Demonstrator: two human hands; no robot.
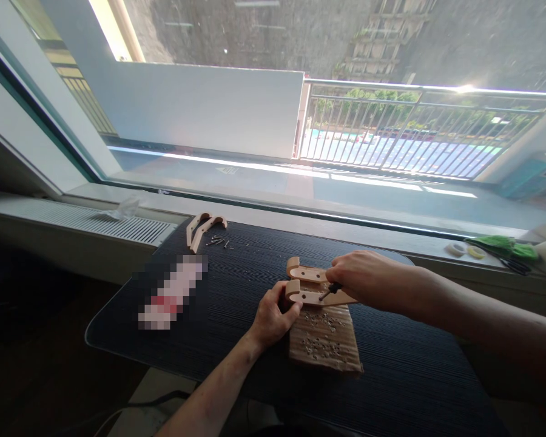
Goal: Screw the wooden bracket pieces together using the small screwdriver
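The left hand (273, 315) lies on the table (414, 388), just left of centre. Its fingers are curled around the rounded end of the near hook (312, 297), a flat wooden part, and the thumb presses against that end. The right hand (368, 279) reaches in from the right, above the hook. Its fingers are closed around a screwdriver (331, 290) with a dark handle. The shaft slants down and to the left, and the tip meets the top face of the near hook.

A second wooden part, the far hook (306, 274), lies just behind the near hook and parallel to it. Whether the two touch cannot be determined. Both rest at the far edge of a cardboard sheet (325, 343), which lies flat on the table. Small pale specks are scattered over the sheet. Whether they are holes or debris cannot be determined.

Two spare hooks (202, 227) lie at the far left corner of the table, with a few loose screws (217, 241) just beside them. A pixelated object lies on the left part of the table, well apart from both hands. Tape rolls (464, 249) and a green item (505, 246) sit on the sill to the right.
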